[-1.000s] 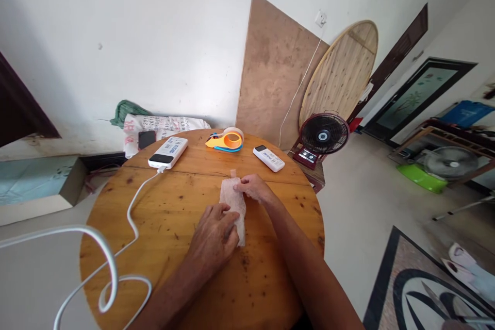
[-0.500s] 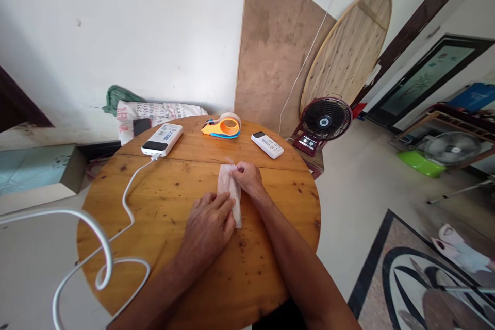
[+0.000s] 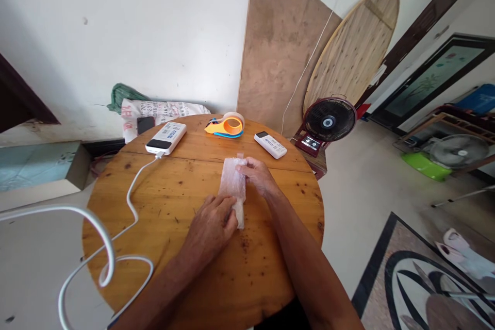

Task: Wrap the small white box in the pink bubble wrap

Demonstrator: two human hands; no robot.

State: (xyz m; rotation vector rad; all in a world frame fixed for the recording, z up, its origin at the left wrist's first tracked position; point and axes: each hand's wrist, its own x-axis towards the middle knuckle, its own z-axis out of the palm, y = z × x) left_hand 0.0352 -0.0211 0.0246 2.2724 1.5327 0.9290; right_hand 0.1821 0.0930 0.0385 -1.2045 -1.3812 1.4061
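Crinkly, translucent whitish plastic wrap [image 3: 232,178], on the near side of the orange-and-blue plastic tape dispenser [image 3: 225,126], now looks wider than a moment ago, so more surface is exposed. Right hand [image 3: 260,175] pinches its edge; left hand [image 3: 211,224] lies on it, grip hard to tell.

Side lanes passable, middle blocked, far edge crowded.
From my remote view, I could slide a hand over the bare wood of the table [image 3: 166,206] between the white cable [image 3: 111,258] and the left hand [image 3: 211,219], or right of the right hand [image 3: 259,172] and its forearm. Both hands and the pale plastic strip [image 3: 232,178] plug the centre. Beyond them, a gap opens between the left power bank [image 3: 166,138] and the tape dispenser [image 3: 224,126]; the one before the right power bank [image 3: 270,144] is tighter. Cable loops obstruct the near left; the fan [image 3: 328,121] stands past the right rim.
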